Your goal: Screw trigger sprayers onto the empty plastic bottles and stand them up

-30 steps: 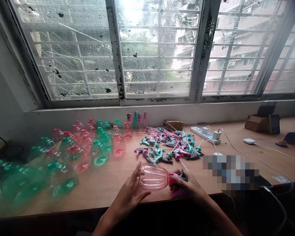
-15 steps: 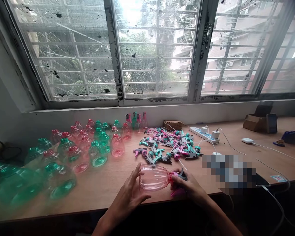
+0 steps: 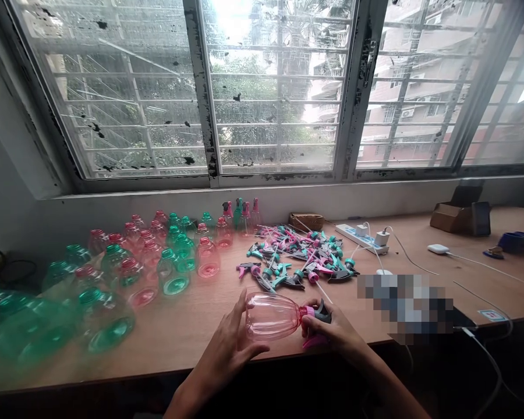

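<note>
A clear pink spray bottle [image 3: 271,317] lies sideways in the air above the table's front edge, its base to the left. My right hand [image 3: 327,329] is closed around the neck end, where a pink and dark grey trigger sprayer head [image 3: 321,313] sits on the bottle's mouth. At the base, my left hand [image 3: 231,334] has its fingers stretched out along the bottom rim, and its thumb is spread below the bottle. Just beyond the bottle lies a heap of loose trigger sprayer heads [image 3: 294,262] in pink, teal and grey.
Green and pink bottles without heads, such as a green bottle [image 3: 176,273], crowd the left. Several bottles with sprayers [image 3: 245,218] stand by the wall. A power strip [image 3: 361,237], cables, a cardboard box [image 3: 452,218] and a blurred-out patch [image 3: 408,308] are at right.
The bottle's base end has shifted very slightly left and down. Both hands keep nearly the same pose, and the view has moved a little.
</note>
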A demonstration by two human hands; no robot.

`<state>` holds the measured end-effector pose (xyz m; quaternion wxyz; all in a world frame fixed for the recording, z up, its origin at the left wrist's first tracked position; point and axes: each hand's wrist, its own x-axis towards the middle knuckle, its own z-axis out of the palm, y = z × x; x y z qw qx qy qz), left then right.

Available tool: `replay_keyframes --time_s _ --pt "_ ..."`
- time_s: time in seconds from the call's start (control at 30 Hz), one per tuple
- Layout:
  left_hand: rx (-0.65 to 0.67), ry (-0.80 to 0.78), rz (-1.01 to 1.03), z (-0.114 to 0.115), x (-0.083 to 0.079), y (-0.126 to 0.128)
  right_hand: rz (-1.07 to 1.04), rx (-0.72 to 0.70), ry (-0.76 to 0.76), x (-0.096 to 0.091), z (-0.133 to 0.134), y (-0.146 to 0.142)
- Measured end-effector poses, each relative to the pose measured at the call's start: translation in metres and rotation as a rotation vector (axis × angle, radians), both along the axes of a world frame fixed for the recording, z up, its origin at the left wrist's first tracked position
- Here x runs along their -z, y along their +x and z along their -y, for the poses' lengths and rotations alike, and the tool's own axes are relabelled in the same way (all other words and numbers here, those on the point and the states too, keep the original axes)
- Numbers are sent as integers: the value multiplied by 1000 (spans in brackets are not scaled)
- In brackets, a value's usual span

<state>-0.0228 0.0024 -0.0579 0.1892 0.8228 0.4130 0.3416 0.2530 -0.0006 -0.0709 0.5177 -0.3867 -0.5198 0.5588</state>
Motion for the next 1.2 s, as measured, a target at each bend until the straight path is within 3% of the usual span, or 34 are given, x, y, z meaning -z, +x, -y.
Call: replay_keyframes --time_s 0.47,1.2 --pt "-14 43 -34 -2 1 -2 -27 -26 -21 4 -3 0" --pt "5 -35 -7 -4 3 0 -47 8 -53 1 -4 -1"
